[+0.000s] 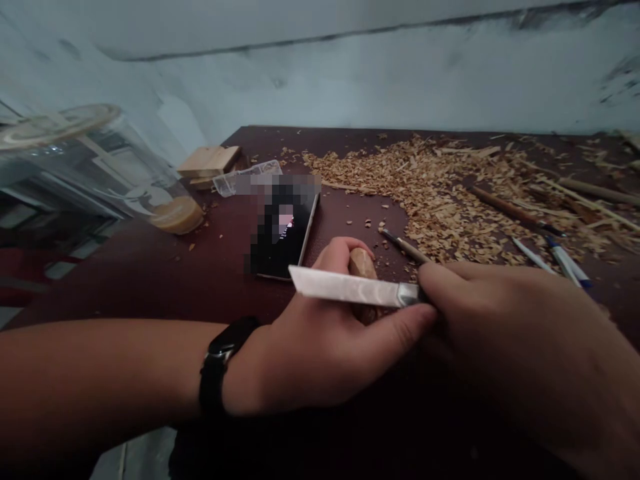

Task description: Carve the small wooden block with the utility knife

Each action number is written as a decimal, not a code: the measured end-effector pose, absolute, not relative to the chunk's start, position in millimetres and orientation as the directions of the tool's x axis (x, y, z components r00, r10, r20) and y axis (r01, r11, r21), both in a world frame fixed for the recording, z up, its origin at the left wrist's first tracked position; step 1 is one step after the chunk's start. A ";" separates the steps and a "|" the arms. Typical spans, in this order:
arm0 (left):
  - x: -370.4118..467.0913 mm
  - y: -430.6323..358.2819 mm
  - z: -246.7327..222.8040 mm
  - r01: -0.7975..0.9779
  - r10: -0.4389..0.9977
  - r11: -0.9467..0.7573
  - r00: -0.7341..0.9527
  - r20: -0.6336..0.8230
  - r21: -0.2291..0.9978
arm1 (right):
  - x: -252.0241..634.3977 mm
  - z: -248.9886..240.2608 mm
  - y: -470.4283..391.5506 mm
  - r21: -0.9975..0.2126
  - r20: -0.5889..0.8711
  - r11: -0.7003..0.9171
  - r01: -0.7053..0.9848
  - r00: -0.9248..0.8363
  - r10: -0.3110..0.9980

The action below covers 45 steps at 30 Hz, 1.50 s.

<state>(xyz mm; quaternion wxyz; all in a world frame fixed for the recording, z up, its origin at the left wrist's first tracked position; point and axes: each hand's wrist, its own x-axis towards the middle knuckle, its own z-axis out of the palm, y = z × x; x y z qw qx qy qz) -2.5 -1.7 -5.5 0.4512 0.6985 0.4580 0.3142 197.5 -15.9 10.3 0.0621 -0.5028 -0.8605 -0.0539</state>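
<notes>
My left hand (320, 347), with a black band at the wrist, is wrapped round a small rounded piece of wood (363, 265). Much of that wood is hidden by the fingers and a blade. In my right hand (495, 313) is a knife (350, 288) with a broad, angled blade pointing left. The blade crosses in front of the wood; whether it touches cannot be made out. My left thumb reaches to the base of the blade, by the right-hand fingers. Beyond the right hand lies a thin wooden-handled carving tool (407, 249).
Wood shavings (400, 167) cover much of the dark red table (227, 247). A phone (285, 233) lies ahead, near a clear plastic case (250, 177) and wood blocks (210, 162). A large clear jar (110, 167) stands left. Pens (567, 260) and a brown stick (510, 208) lie right.
</notes>
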 end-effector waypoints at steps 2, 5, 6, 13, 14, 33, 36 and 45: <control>-5.8 -0.3 -2.5 0.441 0.910 -0.224 0.414 0.025 0.869 | 197.6 14.2 -11.7 0.003 0.216 0.574 0.819 -0.561 0.799; -10.2 2.4 0.4 0.475 0.881 -0.352 0.459 0.114 0.806 | 198.5 14.0 -8.3 0.005 0.249 0.644 0.765 -0.625 0.740; -10.9 3.3 0.3 0.468 0.865 -0.384 0.483 0.134 0.796 | 199.0 13.2 -7.7 0.009 0.238 0.652 0.758 -0.635 0.735; -9.3 5.3 -5.5 0.415 0.830 -0.441 0.526 0.186 0.796 | 201.5 12.2 -0.3 0.053 0.194 0.681 0.731 -0.676 0.711; -9.0 4.9 -5.2 0.411 0.837 -0.425 0.518 0.177 0.806 | 201.8 11.7 0.7 0.064 0.205 0.678 0.732 -0.675 0.709; -5.7 2.6 -7.0 0.259 0.914 -0.222 0.392 0.108 0.940 | 187.9 6.4 -10.4 0.081 0.283 0.496 0.864 -0.497 0.820; -14.1 5.1 -0.3 0.293 0.890 -0.191 0.455 0.039 0.937 | 189.7 8.1 -12.1 0.024 0.307 0.567 0.824 -0.545 0.780; -17.8 19.0 -13.1 -0.055 0.626 -0.226 0.757 0.188 0.972 | 189.7 9.8 -19.2 -0.041 0.293 0.621 0.783 -0.585 0.756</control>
